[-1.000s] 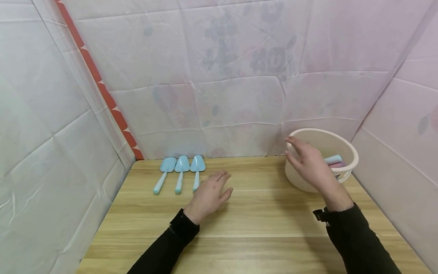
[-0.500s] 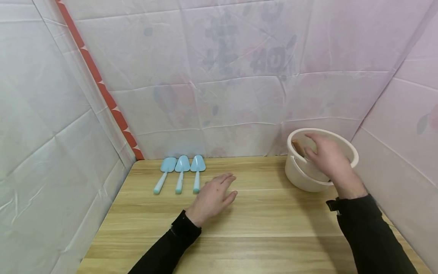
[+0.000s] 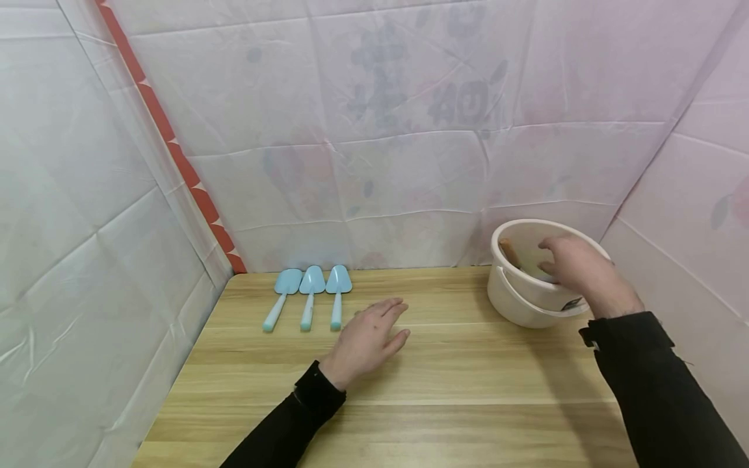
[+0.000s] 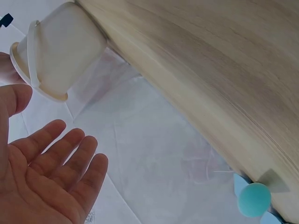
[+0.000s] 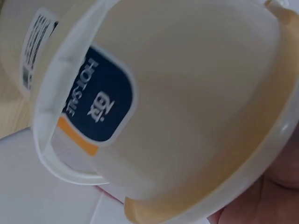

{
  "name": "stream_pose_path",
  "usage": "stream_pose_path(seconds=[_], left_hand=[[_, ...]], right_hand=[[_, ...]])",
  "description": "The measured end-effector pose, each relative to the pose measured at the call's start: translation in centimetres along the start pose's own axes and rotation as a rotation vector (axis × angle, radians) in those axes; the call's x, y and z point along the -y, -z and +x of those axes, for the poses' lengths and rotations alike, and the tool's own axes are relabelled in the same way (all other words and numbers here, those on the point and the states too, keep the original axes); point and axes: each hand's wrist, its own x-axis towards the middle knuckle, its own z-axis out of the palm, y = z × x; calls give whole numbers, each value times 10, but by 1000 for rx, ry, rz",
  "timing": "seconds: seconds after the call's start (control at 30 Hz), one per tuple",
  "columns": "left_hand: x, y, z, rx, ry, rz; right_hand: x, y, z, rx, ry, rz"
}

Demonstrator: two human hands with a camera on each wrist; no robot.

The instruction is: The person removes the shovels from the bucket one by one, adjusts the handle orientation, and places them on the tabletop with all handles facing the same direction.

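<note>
Bucket (image 3: 526,305), cream plastic with a swing handle, stands at the far right of the wooden table (image 3: 456,390), at about 2 o'clock from the table's middle and close to the back wall sheet. It leans toward the person, its mouth turned partly to the camera. The right-wrist view shows a dark blue label (image 5: 96,107) with an orange strip on its outer wall.

Right hand (image 3: 576,270) reaches over the near rim into the bucket's mouth, fingers bent downward inside. Whether they grasp anything cannot be told; the fingertips are hidden by the hand itself. A brownish item (image 3: 508,250) shows against the inner wall at 9 o'clock; its nature is unclear.

Left hand (image 3: 365,338) lies well apart from the bucket, at roughly 8 o'clock from it, palm down just above or on the table, fingers extended and slightly spread, holding nothing. The left-wrist view confirms relaxed, straight fingers (image 4: 70,156).

Three light blue plastic scoops (image 3: 312,296) lie side by side at 11 o'clock from the left hand, heads toward the wall, handles toward the person, near that hand but not touching it.
</note>
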Motion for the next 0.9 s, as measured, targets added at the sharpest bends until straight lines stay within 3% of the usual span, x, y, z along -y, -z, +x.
stream_pose_path(seconds=[0.57, 0.9], left_hand=[[-3, 2, 0, -35, -99, 1], [-5, 4, 0, -37, -117, 9]], right_hand=[[-12, -3, 2, 118, 13, 4], [-14, -4, 4, 162, 24, -4]])
